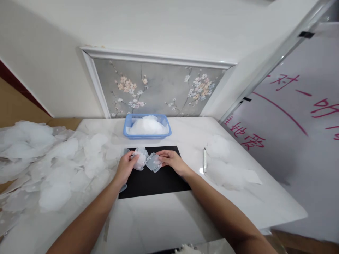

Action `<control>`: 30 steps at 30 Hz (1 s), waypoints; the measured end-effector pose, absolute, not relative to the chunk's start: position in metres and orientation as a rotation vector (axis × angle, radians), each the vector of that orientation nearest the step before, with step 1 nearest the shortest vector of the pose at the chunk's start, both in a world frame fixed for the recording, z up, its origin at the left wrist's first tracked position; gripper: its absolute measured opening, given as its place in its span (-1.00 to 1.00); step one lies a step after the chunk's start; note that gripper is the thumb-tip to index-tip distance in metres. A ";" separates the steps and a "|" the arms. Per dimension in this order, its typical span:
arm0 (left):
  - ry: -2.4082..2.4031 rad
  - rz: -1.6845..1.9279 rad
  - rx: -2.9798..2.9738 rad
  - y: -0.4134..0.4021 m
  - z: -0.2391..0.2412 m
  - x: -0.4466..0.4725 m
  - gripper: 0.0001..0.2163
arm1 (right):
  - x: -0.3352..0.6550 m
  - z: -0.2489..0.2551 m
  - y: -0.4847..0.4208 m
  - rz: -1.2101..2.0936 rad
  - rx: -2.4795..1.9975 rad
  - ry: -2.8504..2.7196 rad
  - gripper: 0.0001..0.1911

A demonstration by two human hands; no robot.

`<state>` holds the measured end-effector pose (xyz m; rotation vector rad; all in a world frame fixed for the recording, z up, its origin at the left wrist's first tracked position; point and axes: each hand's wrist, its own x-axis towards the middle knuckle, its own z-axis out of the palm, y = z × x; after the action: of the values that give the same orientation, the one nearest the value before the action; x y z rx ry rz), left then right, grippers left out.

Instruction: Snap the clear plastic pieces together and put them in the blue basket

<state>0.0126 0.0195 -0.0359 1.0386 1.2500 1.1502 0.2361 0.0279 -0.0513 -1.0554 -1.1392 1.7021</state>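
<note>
Over the black mat (pixel 156 183), my left hand (pixel 126 165) pinches a translucent, scallop-edged plastic piece (pixel 140 158) with a whitish middle. My right hand (pixel 172 161) grips a similar translucent plastic piece (pixel 153 163) by its right side. The inner edges of the two pieces meet or nearly meet; I cannot tell whether they are joined. Part of another clear piece (pixel 123 188) shows at the mat's left edge, below my left wrist.
Behind the mat stands a blue basket (pixel 147 137) filled with white, fluffy-looking material. A large heap of translucent white pieces (pixel 60 169) covers the table's left side. To the right lie a white pen-like tool (pixel 204 160) and more white pieces (pixel 227 173). A whiteboard (pixel 291 141) borders the right.
</note>
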 end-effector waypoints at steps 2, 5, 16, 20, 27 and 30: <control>1.267 1.146 1.064 0.020 -0.036 0.011 -0.70 | 0.238 -0.051 0.028 1.736 -1.046 -1.067 -0.59; 1.291 1.145 1.077 0.021 -0.035 0.010 -0.71 | 0.241 -0.050 0.028 1.765 -1.032 -0.980 -0.61; 1.145 1.001 0.941 0.024 -0.033 0.009 -0.71 | 0.244 -0.047 0.027 1.671 -0.909 -1.092 -0.83; 1.094 0.941 0.814 0.025 -0.027 0.007 -0.72 | 0.245 -0.051 0.029 1.575 -0.924 -1.241 -0.92; 1.049 0.886 0.763 0.025 -0.022 0.003 -0.74 | 0.246 -0.055 0.032 1.707 -0.982 -1.099 -0.83; 0.966 0.819 0.772 0.023 -0.020 0.003 -0.71 | 0.242 -0.055 0.030 1.694 -0.974 -1.091 -0.74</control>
<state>0.0032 0.0228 -0.0201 0.7720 0.9660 0.8188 0.2423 0.0299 -0.0546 -0.9737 -1.0906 1.6939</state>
